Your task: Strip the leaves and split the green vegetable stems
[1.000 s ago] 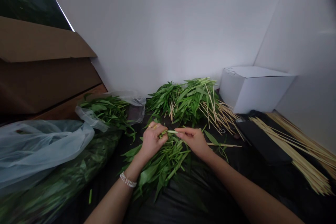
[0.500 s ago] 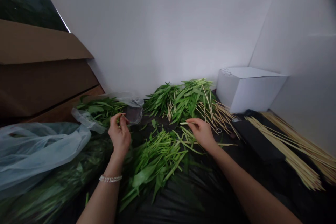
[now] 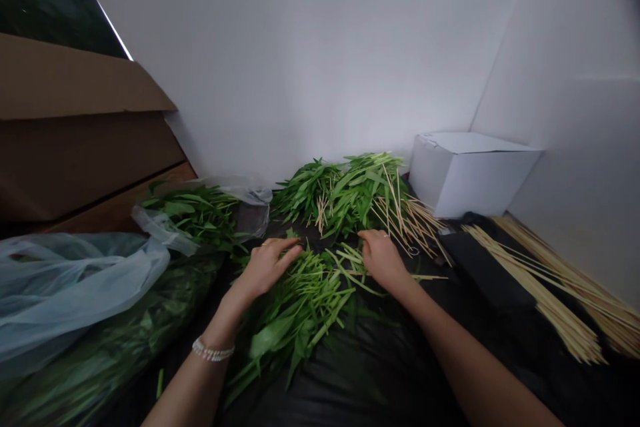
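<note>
Over the far left edge of a loose pile of green leafy stems [image 3: 295, 300] is my left hand [image 3: 271, 263], fingers stretched out with the thumb apart and nothing visible in it. My right hand [image 3: 384, 259] is at the pile's far right side, beside short cut stems [image 3: 354, 255]. Its fingers are bent downward, and whatever may be between the fingertips is hidden. Behind the hands lie leafy bunches [image 3: 367, 187] with thin wooden sticks [image 3: 417, 223] beside and across them.
At the left are a cardboard box [image 3: 75, 147], a clear plastic bag [image 3: 85, 287] over greens, and another leafy bunch [image 3: 190, 213]. On the right stand a white box [image 3: 473, 173], a black block [image 3: 487, 270] and long pale sticks [image 3: 550, 307]. Black sheeting [image 3: 390, 373] covers the surface.
My left hand has moved right, from beside the left bunch to the pile, and its fingers have spread. My right hand has turned downward; the pale stem piece it held no longer shows.
</note>
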`<action>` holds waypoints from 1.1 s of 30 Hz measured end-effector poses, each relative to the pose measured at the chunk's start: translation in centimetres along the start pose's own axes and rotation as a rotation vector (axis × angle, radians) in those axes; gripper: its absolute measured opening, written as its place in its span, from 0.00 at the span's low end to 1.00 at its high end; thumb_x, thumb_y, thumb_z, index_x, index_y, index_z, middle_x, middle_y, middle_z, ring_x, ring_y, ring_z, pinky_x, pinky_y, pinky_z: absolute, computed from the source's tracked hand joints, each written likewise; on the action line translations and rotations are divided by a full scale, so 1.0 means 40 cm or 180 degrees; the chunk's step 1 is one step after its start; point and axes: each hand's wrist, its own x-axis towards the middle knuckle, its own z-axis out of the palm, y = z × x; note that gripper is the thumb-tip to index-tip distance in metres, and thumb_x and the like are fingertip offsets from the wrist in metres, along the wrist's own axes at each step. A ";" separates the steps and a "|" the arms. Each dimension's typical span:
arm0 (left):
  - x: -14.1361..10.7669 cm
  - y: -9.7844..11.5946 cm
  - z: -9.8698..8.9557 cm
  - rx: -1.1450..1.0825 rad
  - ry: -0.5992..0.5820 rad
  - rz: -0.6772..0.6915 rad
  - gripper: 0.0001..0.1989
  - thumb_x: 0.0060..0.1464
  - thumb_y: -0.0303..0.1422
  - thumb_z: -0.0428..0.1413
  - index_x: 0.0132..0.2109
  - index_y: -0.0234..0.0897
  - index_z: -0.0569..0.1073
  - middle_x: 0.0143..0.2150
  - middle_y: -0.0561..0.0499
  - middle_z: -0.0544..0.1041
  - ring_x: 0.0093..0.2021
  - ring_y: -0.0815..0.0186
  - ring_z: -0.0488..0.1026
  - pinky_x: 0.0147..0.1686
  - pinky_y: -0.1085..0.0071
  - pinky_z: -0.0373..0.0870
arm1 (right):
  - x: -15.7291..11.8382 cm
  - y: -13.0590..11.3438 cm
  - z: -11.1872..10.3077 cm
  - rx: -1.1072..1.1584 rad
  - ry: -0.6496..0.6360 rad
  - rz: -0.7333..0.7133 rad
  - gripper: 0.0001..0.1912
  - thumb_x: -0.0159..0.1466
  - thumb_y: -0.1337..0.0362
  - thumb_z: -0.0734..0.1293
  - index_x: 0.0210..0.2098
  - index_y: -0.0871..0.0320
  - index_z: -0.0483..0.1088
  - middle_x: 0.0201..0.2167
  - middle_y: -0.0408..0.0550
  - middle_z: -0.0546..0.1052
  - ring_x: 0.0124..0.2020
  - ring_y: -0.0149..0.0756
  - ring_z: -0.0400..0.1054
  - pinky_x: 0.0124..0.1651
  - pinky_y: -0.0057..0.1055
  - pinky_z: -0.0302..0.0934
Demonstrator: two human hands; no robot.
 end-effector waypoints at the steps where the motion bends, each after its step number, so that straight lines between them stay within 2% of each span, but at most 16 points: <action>1: 0.008 0.004 -0.011 -0.0022 -0.0004 -0.0045 0.20 0.59 0.47 0.48 0.50 0.44 0.76 0.49 0.46 0.79 0.50 0.56 0.73 0.49 0.60 0.67 | 0.008 0.012 -0.011 -0.0035 -0.0041 0.0076 0.19 0.62 0.74 0.56 0.47 0.63 0.72 0.45 0.55 0.76 0.49 0.40 0.66 0.52 0.30 0.55; 4: 0.041 0.033 -0.044 -0.0170 -0.0105 -0.0040 0.18 0.56 0.45 0.52 0.44 0.43 0.80 0.43 0.48 0.81 0.43 0.57 0.76 0.44 0.65 0.69 | 0.026 0.049 -0.037 -0.0169 -0.0458 0.0390 0.17 0.60 0.75 0.58 0.40 0.60 0.76 0.42 0.53 0.78 0.48 0.40 0.68 0.49 0.29 0.57; 7: 0.078 0.078 -0.060 -0.0595 -0.0517 -0.0038 0.18 0.55 0.46 0.51 0.41 0.40 0.80 0.38 0.50 0.82 0.37 0.60 0.76 0.37 0.70 0.69 | 0.032 0.075 -0.047 -0.0225 -0.0658 0.0583 0.17 0.59 0.74 0.58 0.37 0.58 0.77 0.38 0.53 0.79 0.42 0.40 0.72 0.44 0.29 0.59; 10: 0.111 0.118 -0.038 -0.1032 -0.1333 -0.0180 0.21 0.55 0.47 0.49 0.40 0.37 0.79 0.31 0.51 0.81 0.32 0.63 0.76 0.30 0.72 0.68 | 0.030 0.086 -0.050 -0.0308 -0.0812 0.0745 0.16 0.58 0.72 0.59 0.36 0.58 0.78 0.36 0.56 0.80 0.40 0.43 0.73 0.41 0.32 0.60; 13: 0.140 0.149 0.010 -0.0770 -0.1815 -0.0219 0.18 0.55 0.44 0.49 0.41 0.38 0.78 0.27 0.52 0.80 0.31 0.62 0.76 0.30 0.72 0.67 | 0.025 0.081 -0.052 -0.0367 -0.0902 0.0826 0.16 0.58 0.72 0.59 0.38 0.60 0.77 0.38 0.61 0.79 0.40 0.47 0.74 0.39 0.34 0.61; 16: 0.168 0.183 0.060 0.0096 -0.1727 -0.0184 0.15 0.54 0.41 0.51 0.41 0.41 0.78 0.29 0.50 0.81 0.36 0.59 0.77 0.35 0.70 0.68 | 0.021 0.068 -0.053 -0.0348 -0.0964 0.0778 0.16 0.59 0.72 0.59 0.41 0.60 0.76 0.40 0.62 0.79 0.42 0.48 0.74 0.40 0.35 0.61; 19: 0.187 0.223 0.098 0.0492 -0.1555 -0.0221 0.15 0.53 0.39 0.52 0.44 0.41 0.77 0.42 0.44 0.81 0.45 0.53 0.76 0.42 0.64 0.69 | 0.018 0.053 -0.047 -0.0270 -0.1020 0.0693 0.16 0.60 0.72 0.59 0.43 0.61 0.74 0.40 0.62 0.79 0.43 0.48 0.74 0.41 0.35 0.61; 21: 0.195 0.246 0.119 0.0578 -0.1503 -0.0292 0.16 0.52 0.38 0.53 0.46 0.40 0.76 0.46 0.40 0.79 0.47 0.50 0.75 0.44 0.60 0.69 | 0.017 0.048 -0.040 -0.0174 -0.1042 0.0639 0.15 0.60 0.72 0.60 0.43 0.61 0.74 0.40 0.63 0.78 0.44 0.48 0.73 0.42 0.35 0.61; 25: 0.203 0.270 0.152 0.0622 -0.1351 -0.0444 0.19 0.55 0.38 0.50 0.52 0.37 0.72 0.49 0.36 0.77 0.50 0.48 0.75 0.45 0.58 0.69 | 0.019 0.049 -0.019 0.0178 -0.1022 0.0583 0.15 0.61 0.72 0.60 0.44 0.61 0.73 0.42 0.61 0.78 0.46 0.45 0.73 0.45 0.33 0.60; 29: 0.208 0.270 0.181 0.0445 -0.1185 -0.0543 0.25 0.58 0.40 0.48 0.59 0.33 0.65 0.53 0.34 0.75 0.54 0.50 0.72 0.48 0.60 0.68 | 0.028 0.054 0.004 0.0677 -0.0945 0.0624 0.18 0.60 0.75 0.59 0.46 0.60 0.74 0.44 0.58 0.78 0.49 0.42 0.71 0.49 0.31 0.59; 33: 0.206 0.268 0.201 0.0239 -0.1097 -0.0646 0.25 0.56 0.39 0.52 0.58 0.31 0.66 0.55 0.34 0.74 0.56 0.52 0.70 0.51 0.64 0.66 | 0.036 0.054 0.026 0.1262 -0.0880 0.0715 0.20 0.59 0.75 0.59 0.47 0.61 0.74 0.43 0.55 0.79 0.49 0.41 0.71 0.50 0.30 0.60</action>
